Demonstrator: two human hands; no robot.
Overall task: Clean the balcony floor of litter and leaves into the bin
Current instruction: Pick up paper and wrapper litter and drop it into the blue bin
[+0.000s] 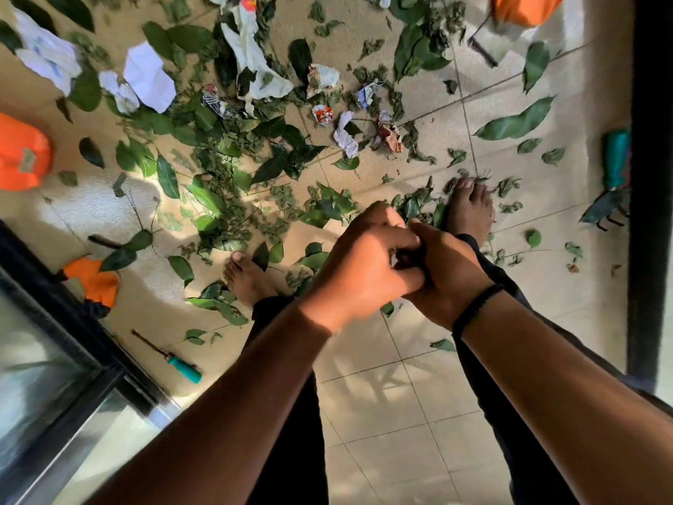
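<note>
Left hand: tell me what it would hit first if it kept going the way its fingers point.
The left hand points its curled fingers at the right hand, which it already touches; nothing else lies between.

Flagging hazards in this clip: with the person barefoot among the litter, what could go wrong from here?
1. A bare foot stands among the leaves; it might slip, or tread on something hidden.
2. The teal-handled tool lies near the other foot, so a backward step could land on it.
3. No bin is in view, so the carry may cross the paper scraps.
</note>
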